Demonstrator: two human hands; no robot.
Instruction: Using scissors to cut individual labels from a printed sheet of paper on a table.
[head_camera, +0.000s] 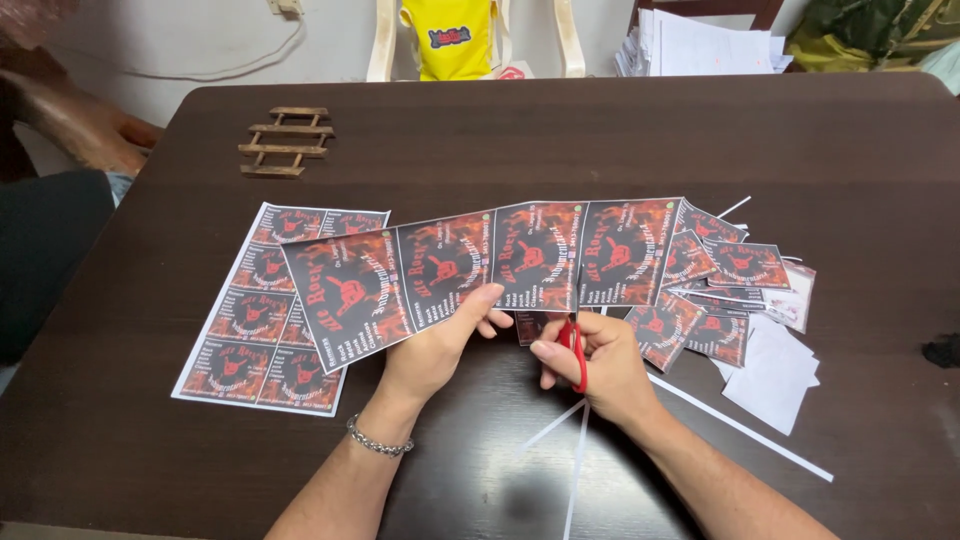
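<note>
My left hand (437, 345) pinches the lower edge of a long strip of printed cards (480, 262), red and black, held just above the dark table (560, 140). A silver chain bracelet sits on that wrist. My right hand (595, 362) grips red-handled scissors (577, 352) under the strip, near its middle; the blades are hidden behind the paper. Left of the strip lies a printed sheet (262, 330) of the same cards, flat on the table. A loose pile of cut cards (718, 285) lies to the right.
White paper offcuts (772, 372) and thin trimmed strips (740, 428) lie at the right and near my wrists. A small wooden trivet (285, 141) sits at the far left. Another person's hand (85, 125) rests off the left edge. A chair with a yellow bag (450, 38) stands behind.
</note>
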